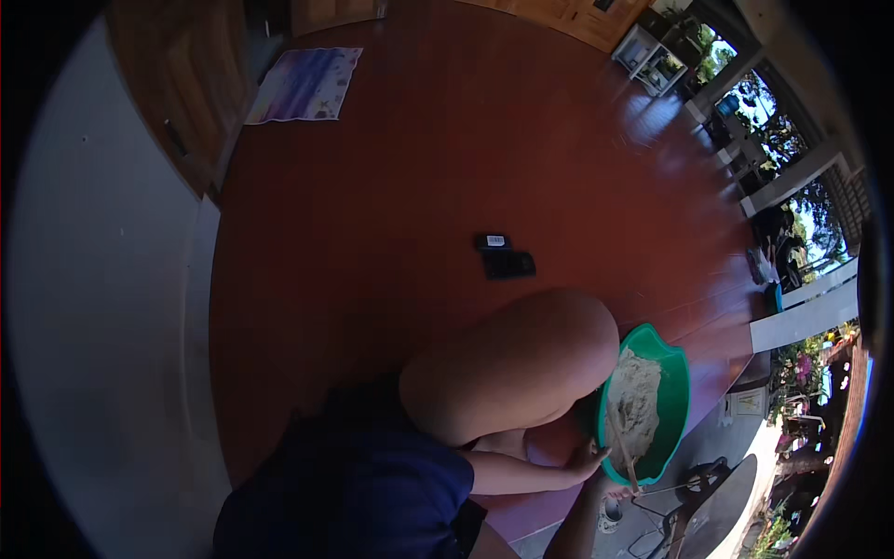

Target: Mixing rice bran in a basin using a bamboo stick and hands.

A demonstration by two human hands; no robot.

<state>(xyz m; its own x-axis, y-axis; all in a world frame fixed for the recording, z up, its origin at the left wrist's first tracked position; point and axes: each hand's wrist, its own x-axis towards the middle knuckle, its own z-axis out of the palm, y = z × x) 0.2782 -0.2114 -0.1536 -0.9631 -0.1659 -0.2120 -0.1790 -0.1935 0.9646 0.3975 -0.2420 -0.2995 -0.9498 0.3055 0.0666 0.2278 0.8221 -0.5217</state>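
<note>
Wooden stick (622, 452) upright-tilted in green basin (675, 396), right hand (622, 491) gripping

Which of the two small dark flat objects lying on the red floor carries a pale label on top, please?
The smaller black flat object, the one farther from the green plastic basin, shows the pale patch. The larger black flat object beside it is plain dark.

Two black devices (504, 258) lie mid-floor; at eleven o'clock, a purple mat (305, 84); at one o'clock, a white shelf (652, 58).
</note>
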